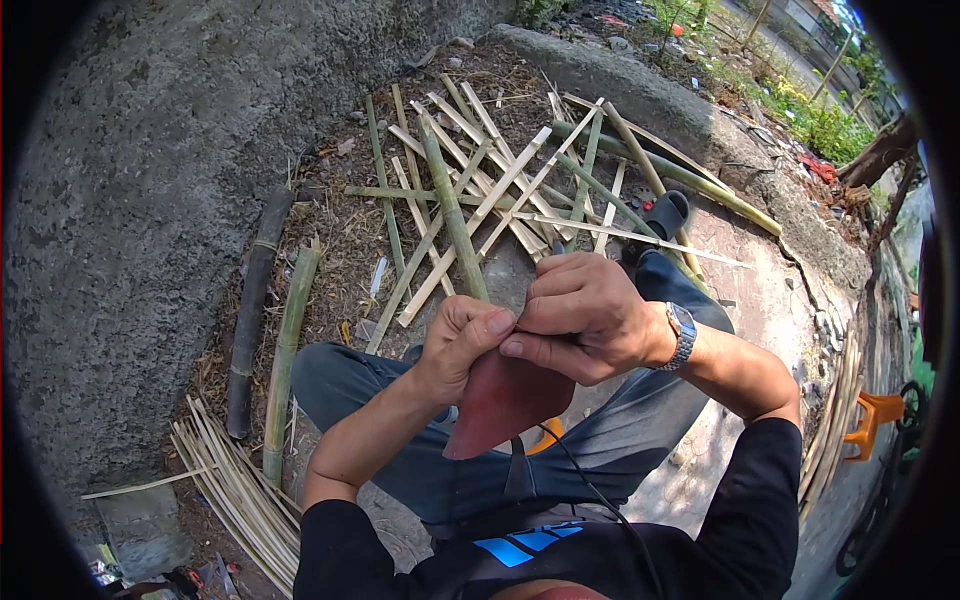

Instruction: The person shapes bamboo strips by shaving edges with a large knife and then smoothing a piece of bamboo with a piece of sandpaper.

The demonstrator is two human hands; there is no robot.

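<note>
A reddish-brown flexible sheet [508, 405], which could be sandpaper or leather, hangs below my hands over my lap. The fingers of my left hand [455, 350] close on its upper edge, thumb on top. Close beside it, my right hand [590, 315] pinches the same edge with its thumb and curled fingers. The fingertips of both hands nearly touch, and whatever else may be between them is hidden. Beyond the hands, a green bamboo piece [450, 205] slants across a pile of pale split bamboo strips [505, 190] on the ground.
At the left, a dark bamboo pole [257, 305] and a green one [291, 360] lie near a rough wall [130, 200]. Thin strips are bundled at lower left [235, 490] and far right [832, 425]. A black cable [590, 480] crosses my lap.
</note>
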